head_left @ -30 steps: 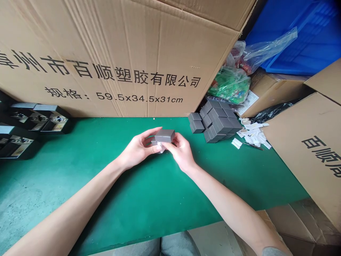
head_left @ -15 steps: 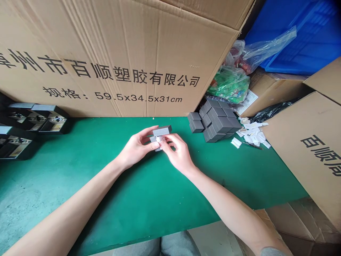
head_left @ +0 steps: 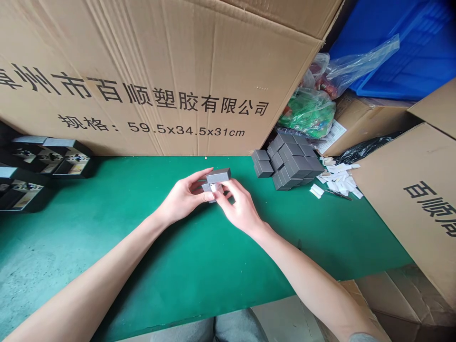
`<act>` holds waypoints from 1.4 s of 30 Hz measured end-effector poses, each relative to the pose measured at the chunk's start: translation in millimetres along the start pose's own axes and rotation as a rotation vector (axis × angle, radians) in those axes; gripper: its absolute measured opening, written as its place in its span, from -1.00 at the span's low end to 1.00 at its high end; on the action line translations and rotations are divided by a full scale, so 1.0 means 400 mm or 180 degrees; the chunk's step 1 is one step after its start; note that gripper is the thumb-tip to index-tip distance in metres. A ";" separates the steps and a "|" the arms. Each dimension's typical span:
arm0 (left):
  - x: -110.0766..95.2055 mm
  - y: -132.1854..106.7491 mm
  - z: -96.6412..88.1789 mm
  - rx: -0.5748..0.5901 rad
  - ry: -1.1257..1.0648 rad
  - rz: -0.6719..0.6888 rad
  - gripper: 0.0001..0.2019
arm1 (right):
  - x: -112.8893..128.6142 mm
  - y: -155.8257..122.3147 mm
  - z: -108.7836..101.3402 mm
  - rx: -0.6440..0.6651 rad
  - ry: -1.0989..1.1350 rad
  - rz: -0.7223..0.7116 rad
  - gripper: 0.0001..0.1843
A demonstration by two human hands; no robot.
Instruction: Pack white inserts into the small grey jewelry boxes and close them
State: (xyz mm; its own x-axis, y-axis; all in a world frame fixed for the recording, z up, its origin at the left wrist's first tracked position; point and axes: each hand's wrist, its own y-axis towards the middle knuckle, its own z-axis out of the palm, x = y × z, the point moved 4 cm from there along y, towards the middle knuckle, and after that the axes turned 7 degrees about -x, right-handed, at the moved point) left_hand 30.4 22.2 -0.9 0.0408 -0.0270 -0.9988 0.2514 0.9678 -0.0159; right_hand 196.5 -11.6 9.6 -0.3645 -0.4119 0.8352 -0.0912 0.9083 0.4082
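Both my hands hold a small grey box (head_left: 218, 175) a little above the green table (head_left: 178, 266), near its middle. My left hand (head_left: 183, 197) cups the box from the left, fingers wrapped round it. My right hand (head_left: 239, 205) pinches at the box's front, where a small white piece (head_left: 214, 187) shows between the fingertips. A pile of several like grey boxes (head_left: 290, 161) sits to the right, a hand's length away.
A big printed carton (head_left: 160, 71) walls the table's far side. Black open boxes (head_left: 42, 161) lie at the left. White paper slips (head_left: 337, 178) lie right of the pile, beside another carton (head_left: 420, 199). A green plastic bag (head_left: 309, 111) and blue crate (head_left: 399, 47) are behind.
The grey box was turned from lying broad and flat to showing a narrower side. My right fingers moved to its front, where the white piece sits.
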 end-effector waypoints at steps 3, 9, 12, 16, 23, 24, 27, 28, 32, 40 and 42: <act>-0.001 0.001 0.002 -0.0021 -0.0059 -0.0029 -0.07 | -0.005 0.000 -0.002 -0.0169 0.0011 -0.0003 -0.78; -0.002 0.002 0.000 -0.0098 -0.0082 0.0019 -0.11 | -0.019 -0.002 0.006 -0.0389 0.0642 0.0436 -0.84; 0.003 0.006 -0.004 -0.0128 -0.0019 0.0072 -0.13 | -0.022 -0.004 0.012 -0.0465 0.0855 0.0581 -0.82; 0.008 0.009 -0.006 -0.0200 0.0058 0.0137 -0.17 | -0.031 -0.006 0.019 -0.0533 0.1060 0.0788 -0.76; -0.005 0.003 -0.008 -0.0385 0.0062 0.0103 -0.25 | -0.049 0.008 0.000 -0.0919 0.1470 0.1152 -0.59; -0.006 0.004 -0.011 -0.0406 0.0024 0.0116 -0.26 | -0.051 0.012 -0.004 -0.0924 0.1467 0.1129 -0.61; -0.004 0.006 -0.020 -0.0383 -0.0210 0.0094 -0.30 | -0.064 0.023 -0.015 -0.0863 0.1403 0.1117 -0.70; -0.003 0.006 -0.020 -0.0328 -0.0324 0.0028 -0.31 | -0.070 0.026 -0.017 -0.0870 0.1419 0.1149 -0.72; -0.001 0.001 -0.009 -0.0029 -0.0853 -0.0384 -0.40 | -0.095 0.034 -0.025 -0.0973 0.1641 0.1279 -0.72; -0.006 0.001 -0.011 -0.0134 -0.1093 -0.0352 -0.52 | -0.077 0.035 -0.026 -0.0530 0.0531 0.0427 -0.81; -0.007 0.004 -0.015 -0.0155 -0.1097 -0.0302 -0.55 | -0.069 0.034 -0.027 -0.0443 0.0075 0.0110 -0.84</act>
State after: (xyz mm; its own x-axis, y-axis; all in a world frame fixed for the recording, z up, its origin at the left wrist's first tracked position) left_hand 24.7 25.5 1.5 0.3454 -0.1920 -0.9186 0.2235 0.9675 -0.1182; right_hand 215.4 11.2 -3.8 -0.3433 -0.3836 0.8573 0.0512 0.9038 0.4249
